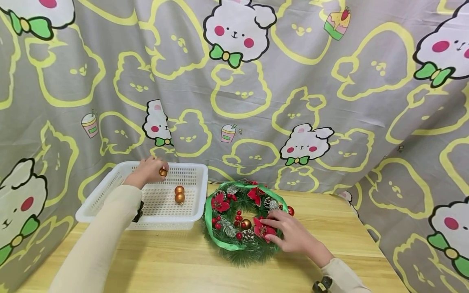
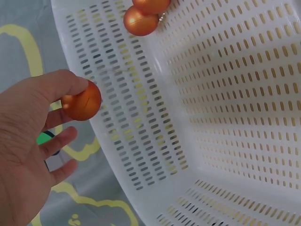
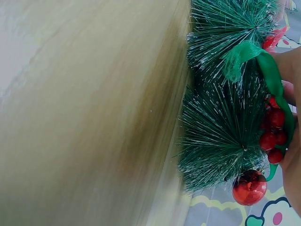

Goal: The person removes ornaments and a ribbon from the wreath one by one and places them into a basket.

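Over the back of a white plastic basket [image 1: 199,203], my left hand [image 1: 149,170] pinches an orange-gold bauble [image 2: 81,100] between thumb and forefinger, the other fingers loosely bent. Two more gold baubles [image 1: 179,194] lie together inside the basket. To the right, a green Christmas wreath [image 1: 242,256] lies on the table, dressed with red flowers, berries, pine cones and a green ribbon [image 1: 208,209]. My right hand [image 1: 293,234] rests its fingers on a red flower [image 1: 261,228] at the wreath's right side. One gold bauble [image 1: 246,224] sits at the wreath's inner edge.
The wooden table [image 1: 165,260] runs under the basket and wreath. A grey curtain [image 1: 249,101] with cartoon animals hangs right behind both and along the sides. A shiny red bauble [image 3: 249,188] sticks out at the wreath's outer edge.
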`<state>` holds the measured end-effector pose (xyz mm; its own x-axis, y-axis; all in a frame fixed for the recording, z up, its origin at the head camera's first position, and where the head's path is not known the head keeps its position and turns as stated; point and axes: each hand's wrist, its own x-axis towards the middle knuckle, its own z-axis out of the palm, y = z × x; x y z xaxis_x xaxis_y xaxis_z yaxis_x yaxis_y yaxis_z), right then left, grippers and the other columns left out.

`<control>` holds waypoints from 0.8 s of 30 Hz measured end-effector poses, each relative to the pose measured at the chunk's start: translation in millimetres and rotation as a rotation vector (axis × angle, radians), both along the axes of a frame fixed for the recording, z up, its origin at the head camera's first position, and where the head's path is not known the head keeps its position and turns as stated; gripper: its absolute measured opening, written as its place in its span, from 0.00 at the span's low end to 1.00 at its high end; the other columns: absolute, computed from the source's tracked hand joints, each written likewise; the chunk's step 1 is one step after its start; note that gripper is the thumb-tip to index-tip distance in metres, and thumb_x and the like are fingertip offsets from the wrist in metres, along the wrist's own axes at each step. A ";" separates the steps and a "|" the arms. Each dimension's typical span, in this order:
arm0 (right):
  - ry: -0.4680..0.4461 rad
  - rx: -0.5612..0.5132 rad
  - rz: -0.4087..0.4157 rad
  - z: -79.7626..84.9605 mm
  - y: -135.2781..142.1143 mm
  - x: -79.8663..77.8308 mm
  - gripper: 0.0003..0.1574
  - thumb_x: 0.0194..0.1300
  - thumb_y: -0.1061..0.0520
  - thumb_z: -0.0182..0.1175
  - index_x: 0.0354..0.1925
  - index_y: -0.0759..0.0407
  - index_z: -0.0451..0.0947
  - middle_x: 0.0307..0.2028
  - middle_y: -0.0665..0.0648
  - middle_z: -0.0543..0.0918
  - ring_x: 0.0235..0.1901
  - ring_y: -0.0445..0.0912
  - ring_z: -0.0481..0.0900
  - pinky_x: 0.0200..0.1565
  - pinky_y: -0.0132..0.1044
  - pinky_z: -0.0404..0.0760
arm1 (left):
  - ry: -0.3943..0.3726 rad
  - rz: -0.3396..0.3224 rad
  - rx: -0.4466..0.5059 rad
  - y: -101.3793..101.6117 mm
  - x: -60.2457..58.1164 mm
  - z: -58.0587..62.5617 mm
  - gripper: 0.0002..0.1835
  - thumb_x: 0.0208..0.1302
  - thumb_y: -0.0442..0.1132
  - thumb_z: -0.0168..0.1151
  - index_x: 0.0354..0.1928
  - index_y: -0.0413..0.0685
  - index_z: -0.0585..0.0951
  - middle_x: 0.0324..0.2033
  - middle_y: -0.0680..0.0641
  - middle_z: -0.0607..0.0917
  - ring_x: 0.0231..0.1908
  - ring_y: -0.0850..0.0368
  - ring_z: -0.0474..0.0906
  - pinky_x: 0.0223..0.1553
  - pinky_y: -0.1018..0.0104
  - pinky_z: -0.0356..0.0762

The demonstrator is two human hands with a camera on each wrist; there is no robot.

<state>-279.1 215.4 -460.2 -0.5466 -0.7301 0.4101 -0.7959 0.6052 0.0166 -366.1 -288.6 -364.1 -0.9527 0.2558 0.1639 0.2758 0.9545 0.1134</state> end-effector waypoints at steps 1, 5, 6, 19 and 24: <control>0.000 -0.001 0.001 0.1 -0.2 -0.1 0.28 0.63 0.37 0.56 0.57 0.47 0.76 0.53 0.57 0.78 0.59 0.55 0.71 0.59 0.52 0.68 | -0.005 -0.003 -0.003 0.3 0.9 -0.3 0.11 0.53 0.35 0.63 0.41 0.47 0.82 0.43 0.43 0.80 0.49 0.36 0.67 0.51 0.32 0.57; 0.005 -0.004 0.007 -0.4 -0.3 -0.4 0.28 0.62 0.38 0.57 0.57 0.47 0.76 0.52 0.57 0.78 0.59 0.54 0.71 0.59 0.52 0.69 | -0.033 -0.008 -0.021 1.3 3.3 -0.8 0.11 0.57 0.35 0.59 0.43 0.47 0.82 0.47 0.41 0.78 0.52 0.33 0.65 0.54 0.28 0.54; 0.004 -0.006 0.008 -0.5 -0.3 -0.6 0.28 0.62 0.38 0.57 0.57 0.47 0.76 0.52 0.57 0.78 0.59 0.54 0.71 0.59 0.52 0.69 | -0.043 -0.008 -0.024 1.2 2.9 -1.2 0.11 0.58 0.35 0.59 0.44 0.48 0.82 0.47 0.40 0.78 0.53 0.32 0.65 0.55 0.27 0.52; 0.009 -0.011 0.012 -1.5 0.4 -1.4 0.28 0.62 0.38 0.57 0.56 0.47 0.77 0.51 0.57 0.78 0.58 0.54 0.71 0.59 0.52 0.69 | -0.108 -0.014 -0.030 3.8 3.2 -0.9 0.12 0.59 0.33 0.57 0.44 0.50 0.83 0.51 0.38 0.78 0.60 0.25 0.58 0.57 0.26 0.49; 0.015 -0.017 0.016 -1.8 0.3 -2.3 0.28 0.62 0.38 0.57 0.56 0.48 0.77 0.51 0.57 0.78 0.58 0.54 0.72 0.59 0.51 0.69 | -0.116 -0.018 -0.031 3.8 4.2 0.4 0.13 0.59 0.33 0.58 0.45 0.49 0.83 0.50 0.39 0.78 0.60 0.25 0.57 0.57 0.27 0.50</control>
